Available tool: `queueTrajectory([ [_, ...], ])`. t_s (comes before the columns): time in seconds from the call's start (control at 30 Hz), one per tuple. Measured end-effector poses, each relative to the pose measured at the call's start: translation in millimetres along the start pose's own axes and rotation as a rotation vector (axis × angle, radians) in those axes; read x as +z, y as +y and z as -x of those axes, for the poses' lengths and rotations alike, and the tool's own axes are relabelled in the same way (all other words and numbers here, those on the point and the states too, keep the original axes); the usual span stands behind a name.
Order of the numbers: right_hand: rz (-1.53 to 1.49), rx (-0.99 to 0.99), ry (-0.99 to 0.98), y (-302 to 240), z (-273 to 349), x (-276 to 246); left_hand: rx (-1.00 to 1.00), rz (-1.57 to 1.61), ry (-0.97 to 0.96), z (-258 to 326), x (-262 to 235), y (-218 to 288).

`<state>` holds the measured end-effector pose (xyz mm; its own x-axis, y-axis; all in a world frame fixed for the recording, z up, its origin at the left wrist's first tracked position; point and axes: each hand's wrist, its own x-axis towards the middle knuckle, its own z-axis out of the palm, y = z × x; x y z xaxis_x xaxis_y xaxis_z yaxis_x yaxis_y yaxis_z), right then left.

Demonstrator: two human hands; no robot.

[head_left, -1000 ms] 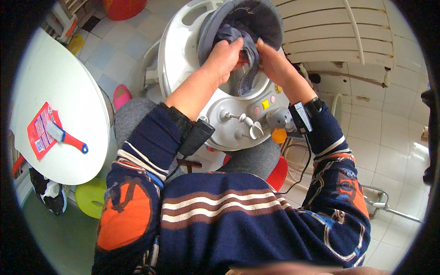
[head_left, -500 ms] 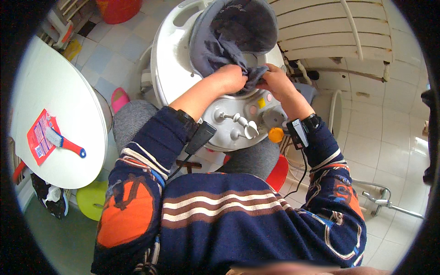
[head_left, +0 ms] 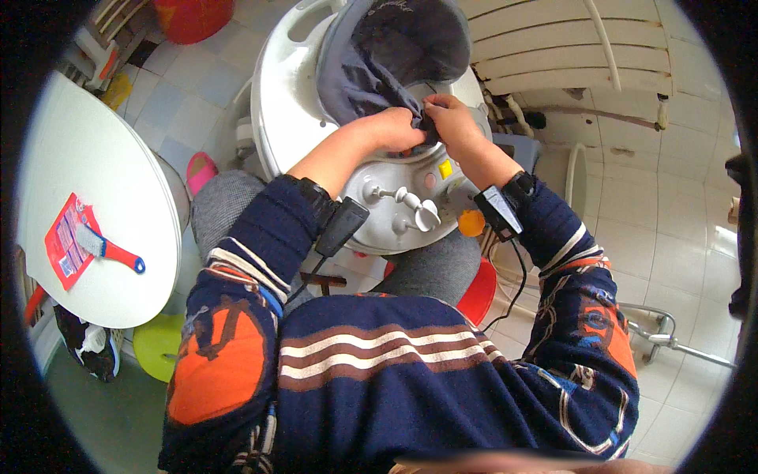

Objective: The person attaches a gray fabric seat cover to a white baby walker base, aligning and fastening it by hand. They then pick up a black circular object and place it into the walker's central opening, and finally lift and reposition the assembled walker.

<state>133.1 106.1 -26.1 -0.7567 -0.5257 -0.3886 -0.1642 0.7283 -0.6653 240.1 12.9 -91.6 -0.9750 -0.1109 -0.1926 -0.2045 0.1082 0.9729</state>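
Note:
A grey garment (head_left: 379,55) hangs over the open tub of a small round white washing machine (head_left: 288,103) in front of me. My left hand (head_left: 391,129) grips the garment's lower edge at the machine's front rim. My right hand (head_left: 446,118) pinches the same dark fold of cloth right beside it. Both hands touch above the control panel with its white knobs (head_left: 414,207). A black device is strapped on each wrist.
A round white table (head_left: 95,205) at the left carries a red-handled brush on a red card (head_left: 79,241). A pink slipper (head_left: 199,170), a green stool (head_left: 158,344), a red stool (head_left: 480,292) and a red basin (head_left: 189,17) stand on the tiled floor. White slatted panel behind.
Both hands have drawn back from inside the tub to its front rim, pulling the grey garment's edge toward me. The cloth now drapes further over the tub.

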Motion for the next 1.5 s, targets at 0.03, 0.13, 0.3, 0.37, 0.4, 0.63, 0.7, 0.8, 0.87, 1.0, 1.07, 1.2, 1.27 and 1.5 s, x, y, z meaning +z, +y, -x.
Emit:
queueTrajectory([
  [0.03,-0.068,0.035,0.024,0.6,-0.4,-2.8,-0.024,0.039,-0.022,2.6,-1.1,-0.5],
  [0.13,0.090,-0.097,-0.130,-4.7,12.9,-10.4,0.070,-0.231,0.155,8.6,0.1,-0.4],
  [0.3,0.809,-1.024,-0.116,-30.4,56.2,-27.2,0.010,-0.339,0.194,0.9,1.1,-1.8],
  [0.37,1.216,-1.022,-0.156,-31.1,68.1,-21.9,0.209,-0.422,0.191,-3.6,0.5,-3.0],
  [0.4,1.203,-1.000,-0.146,-30.6,68.6,-17.1,0.250,-0.422,0.156,-4.7,0.5,-3.4],
  [0.63,1.174,-0.727,-0.242,-23.3,20.9,1.8,-0.158,0.536,-0.051,-1.8,-1.0,-3.2],
  [0.7,1.157,-0.729,-0.230,-19.2,11.6,0.6,-0.179,0.423,-0.098,-2.3,-5.7,-5.6],
  [0.8,1.173,-0.663,-0.284,-10.1,2.5,1.0,-0.164,0.305,-0.056,-1.2,-7.5,-7.1],
  [0.87,1.189,-0.622,-0.314,-2.1,-1.8,1.0,-0.167,0.109,-0.082,0.7,-11.1,-3.5],
  [1.0,1.232,-0.729,-0.367,10.1,-14.6,-1.4,-0.017,-0.440,-0.030,17.2,-25.5,14.0],
  [1.07,1.319,-0.743,-0.420,12.1,-22.0,0.1,0.023,-0.187,-0.060,27.1,-45.7,22.5],
  [1.2,1.476,-0.695,-0.389,11.4,-24.0,7.2,0.126,-0.146,0.436,49.3,-78.5,28.2],
  [1.27,1.483,-0.709,-0.353,8.0,-19.5,6.3,0.196,-0.054,0.545,53.3,-82.9,29.6],
  [1.5,1.446,-0.443,-0.391,-17.0,-3.6,-13.3,0.208,0.006,0.524,53.3,-84.8,27.3],
])
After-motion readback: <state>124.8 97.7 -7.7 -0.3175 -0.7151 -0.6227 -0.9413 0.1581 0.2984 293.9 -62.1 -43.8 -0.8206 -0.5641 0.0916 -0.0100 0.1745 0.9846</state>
